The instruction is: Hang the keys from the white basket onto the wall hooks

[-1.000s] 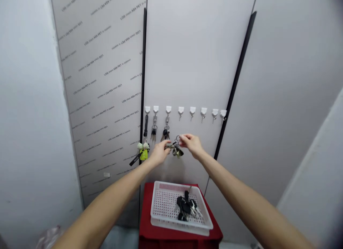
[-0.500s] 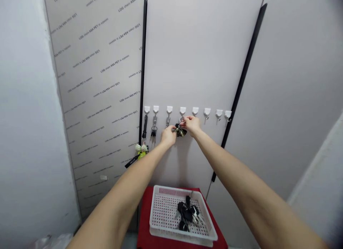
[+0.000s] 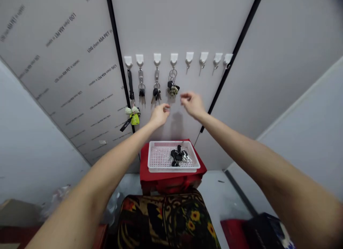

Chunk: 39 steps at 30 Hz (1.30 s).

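Note:
A bunch of keys [image 3: 173,90] with a brassy piece and dark parts hangs by its ring from the fourth white hook [image 3: 174,59]. My right hand [image 3: 194,104] is just to its lower right, apart from it, fingers loosely bent, slightly blurred and holding nothing visible. Below and left of the bunch, my left hand [image 3: 160,115] is empty too, its fingers half curled. More key bunches hang on the hooks to the left: one with black-headed keys [image 3: 157,93], another bunch [image 3: 142,93], and a black strap [image 3: 130,84] with a yellow-green charm [image 3: 134,119].
Several bare hooks [image 3: 203,58] continue to the right on the pale panel. Below, a white perforated basket [image 3: 158,169] with black-headed keys [image 3: 178,156] stands on a red box [image 3: 152,175]. Nearer is a flower-patterned cloth surface [image 3: 171,220].
Both hands have let go of the key bunch and drawn away from it, leaving it on the fourth hook. The view has tilted down, showing the patterned cloth and floor.

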{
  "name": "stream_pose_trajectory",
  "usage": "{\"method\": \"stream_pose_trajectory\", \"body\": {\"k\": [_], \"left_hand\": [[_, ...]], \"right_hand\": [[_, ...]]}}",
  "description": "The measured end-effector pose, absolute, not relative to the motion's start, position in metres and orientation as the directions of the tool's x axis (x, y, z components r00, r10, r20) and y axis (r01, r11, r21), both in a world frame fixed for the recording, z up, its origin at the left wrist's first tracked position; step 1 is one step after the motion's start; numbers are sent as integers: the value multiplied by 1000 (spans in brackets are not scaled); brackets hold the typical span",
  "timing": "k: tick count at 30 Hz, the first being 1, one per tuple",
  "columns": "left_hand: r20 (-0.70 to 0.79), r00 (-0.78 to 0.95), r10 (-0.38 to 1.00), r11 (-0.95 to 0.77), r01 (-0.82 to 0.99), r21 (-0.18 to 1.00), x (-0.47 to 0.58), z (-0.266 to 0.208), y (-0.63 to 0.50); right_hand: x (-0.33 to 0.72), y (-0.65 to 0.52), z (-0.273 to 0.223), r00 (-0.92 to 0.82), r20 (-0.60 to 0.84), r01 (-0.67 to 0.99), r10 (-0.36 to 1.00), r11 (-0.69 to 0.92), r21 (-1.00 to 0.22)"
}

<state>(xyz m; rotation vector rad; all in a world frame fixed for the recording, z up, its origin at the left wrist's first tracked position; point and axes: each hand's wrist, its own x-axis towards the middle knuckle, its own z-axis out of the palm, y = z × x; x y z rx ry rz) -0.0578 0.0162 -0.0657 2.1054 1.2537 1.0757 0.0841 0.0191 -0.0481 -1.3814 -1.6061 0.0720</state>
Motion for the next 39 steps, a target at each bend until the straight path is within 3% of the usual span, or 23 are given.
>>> {"method": "stream_pose_trajectory", "body": {"k": [2, 4, 7, 13, 19, 28, 32, 36, 39], "left_hand": [[308, 329, 893, -445, 536, 717, -59, -96, 1], [222, 364, 905, -403, 566, 719, -60, -127, -13], [119, 368, 922, -336, 610, 718, -60, -166, -25], [39, 391, 919, -299, 633, 714, -59, -196, -35], [6, 410, 912, -301, 661, 688, -59, -212, -35], [-28, 414, 910, -292, 687, 665, -63, -213, -38], [17, 392, 920, -293, 657, 694, -64, -208, -39], [19, 405, 914, -206, 425, 881, -59, -203, -34], [55, 369, 928, -154, 243, 958, -56, -192, -31]], "right_hand": [[88, -8, -91, -45, 391, 800, 919, 267, -537], [91, -30, -134, -183, 159, 868, 970, 235, -438], [95, -46, -182, -199, 8, 923, 980, 190, -333], [90, -45, -204, -222, -3, 958, 975, 217, -189], [83, -41, -201, -200, -90, 970, 976, 184, -158], [84, -51, -199, -351, -28, 935, 936, 349, -67], [83, -50, -184, -319, 87, 921, 944, 331, -206], [81, -44, -159, -156, 118, 843, 981, 195, -501], [80, -42, -142, -105, 111, 663, 988, 153, -733]]}}
